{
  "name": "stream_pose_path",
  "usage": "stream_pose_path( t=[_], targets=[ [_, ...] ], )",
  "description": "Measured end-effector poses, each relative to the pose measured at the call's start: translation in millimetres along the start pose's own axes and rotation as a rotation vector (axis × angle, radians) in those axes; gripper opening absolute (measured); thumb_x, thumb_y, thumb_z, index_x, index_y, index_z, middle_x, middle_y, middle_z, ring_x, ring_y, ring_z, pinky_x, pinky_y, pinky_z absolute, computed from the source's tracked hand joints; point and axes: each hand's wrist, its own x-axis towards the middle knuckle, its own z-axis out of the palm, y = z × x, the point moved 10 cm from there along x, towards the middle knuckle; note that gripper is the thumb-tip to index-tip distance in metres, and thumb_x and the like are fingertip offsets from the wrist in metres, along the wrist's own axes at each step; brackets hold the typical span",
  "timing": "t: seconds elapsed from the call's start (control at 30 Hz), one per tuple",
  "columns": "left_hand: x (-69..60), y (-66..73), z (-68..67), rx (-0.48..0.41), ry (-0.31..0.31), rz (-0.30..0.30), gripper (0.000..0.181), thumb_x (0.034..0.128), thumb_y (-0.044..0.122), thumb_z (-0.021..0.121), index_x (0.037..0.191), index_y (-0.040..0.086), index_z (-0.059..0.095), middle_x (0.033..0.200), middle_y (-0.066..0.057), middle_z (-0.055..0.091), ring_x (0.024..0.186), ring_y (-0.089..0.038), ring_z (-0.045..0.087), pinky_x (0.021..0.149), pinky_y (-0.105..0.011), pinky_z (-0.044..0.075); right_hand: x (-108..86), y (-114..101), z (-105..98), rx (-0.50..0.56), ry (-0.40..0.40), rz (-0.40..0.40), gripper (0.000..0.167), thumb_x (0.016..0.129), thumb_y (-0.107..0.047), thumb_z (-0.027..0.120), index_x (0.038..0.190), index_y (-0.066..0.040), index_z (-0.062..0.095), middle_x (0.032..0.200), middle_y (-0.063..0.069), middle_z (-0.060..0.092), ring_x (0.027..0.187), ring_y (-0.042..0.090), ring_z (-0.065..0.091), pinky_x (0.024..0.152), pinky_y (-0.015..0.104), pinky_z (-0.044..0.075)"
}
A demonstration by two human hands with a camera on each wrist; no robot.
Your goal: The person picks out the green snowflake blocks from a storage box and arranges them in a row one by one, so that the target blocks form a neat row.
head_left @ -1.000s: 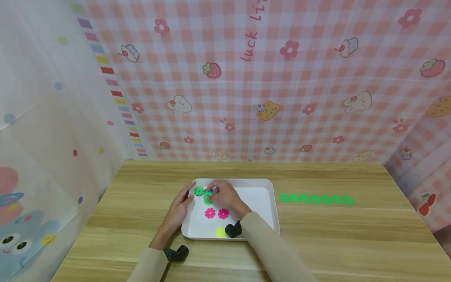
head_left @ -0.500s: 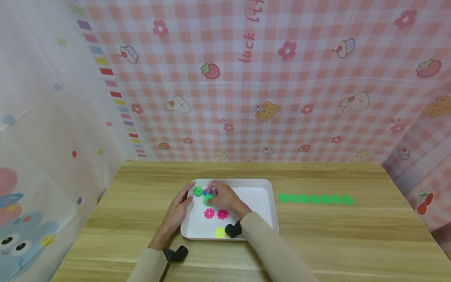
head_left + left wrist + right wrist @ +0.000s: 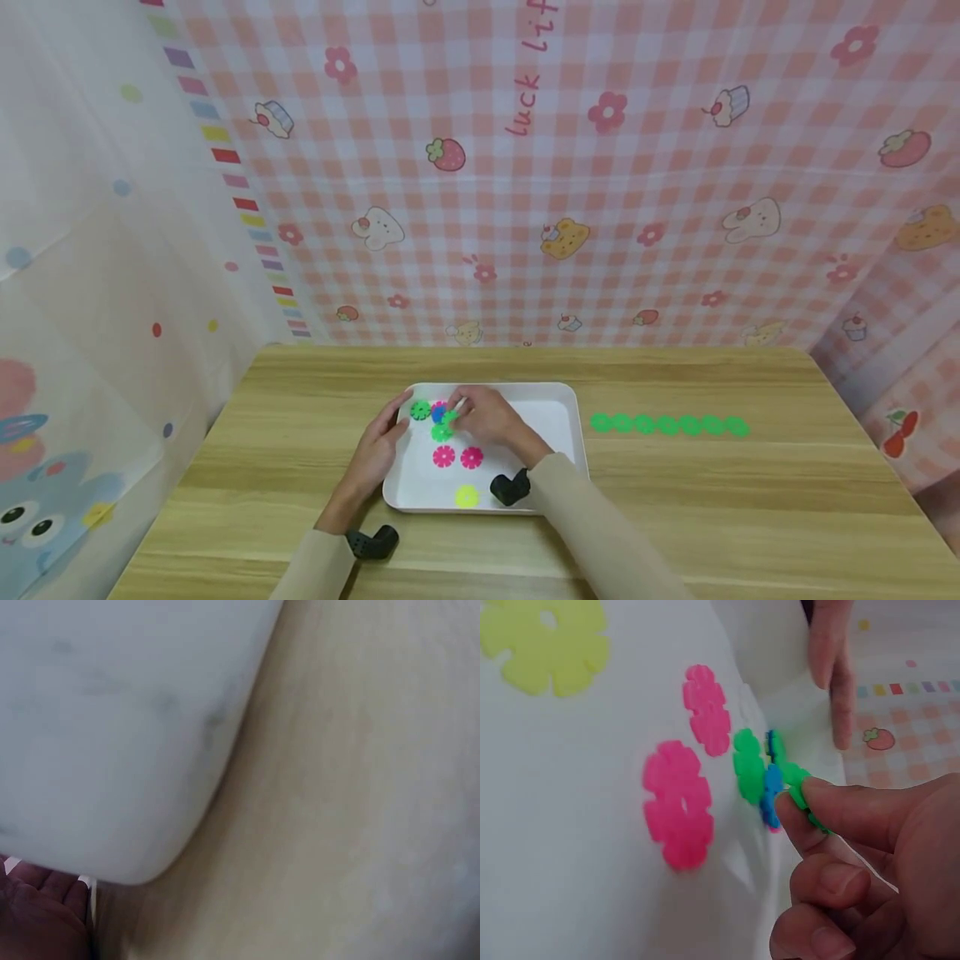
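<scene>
My right hand (image 3: 489, 417) is over the upper left part of the white tray (image 3: 547, 500). In the right wrist view its thumb and forefinger pinch a green notched disc (image 3: 796, 780). Beside it lie a blue disc (image 3: 771, 796), another green disc (image 3: 748, 765) and two pink discs (image 3: 679, 804). A further green disc (image 3: 420, 410) rests in the tray's upper left corner. My left hand (image 3: 377, 446) rests along the tray's left rim, fingers extended; the left wrist view shows part of that hand (image 3: 45, 915) beside the tray (image 3: 112, 750).
A yellow disc (image 3: 467, 497) lies near the tray's front rim. Right of the tray, several green discs (image 3: 667, 425) form a row on the wooden table (image 3: 675, 525). A pink checked cloth (image 3: 480, 200) hangs behind the table.
My right hand has drawn slightly to the right with the green disc pinched, showing more of the blue disc. The left hand stays at the rim.
</scene>
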Motion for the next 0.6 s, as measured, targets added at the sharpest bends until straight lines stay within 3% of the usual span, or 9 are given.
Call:
stream_pose_path(
  t=[0.3, 0.6],
  targets=[
    [-1.3, 2.3, 1.4, 0.003, -0.004, 0.007, 0.046, 0.1074, 0.015, 0.036, 0.153, 0.017, 0.036, 0.165, -0.006, 0.020, 0.153, -0.022, 0.010, 0.124, -0.046, 0.006, -21.1, -4.6, -38.8, 0.030, 0.038, -0.072, 0.013, 0.088, -0.007, 0.072, 0.100, -0.012, 0.069, 0.086, 0.002, 0.065, 0.080, 0.016, 0.058, 0.063, 0.026, 0.047],
    [0.2, 0.3, 1.2, -0.006, -0.012, -0.003, 0.047, 0.1076, 0.014, 0.035, 0.154, 0.015, 0.034, 0.165, -0.007, 0.018, 0.153, -0.024, 0.007, 0.124, -0.048, 0.005, -46.8, 5.4, -95.2, 0.044, 0.137, -0.087, 0.016, 0.092, -0.010, 0.069, 0.107, -0.010, 0.067, 0.089, 0.002, 0.065, 0.083, 0.016, 0.059, 0.076, 0.031, 0.051]
  ],
)
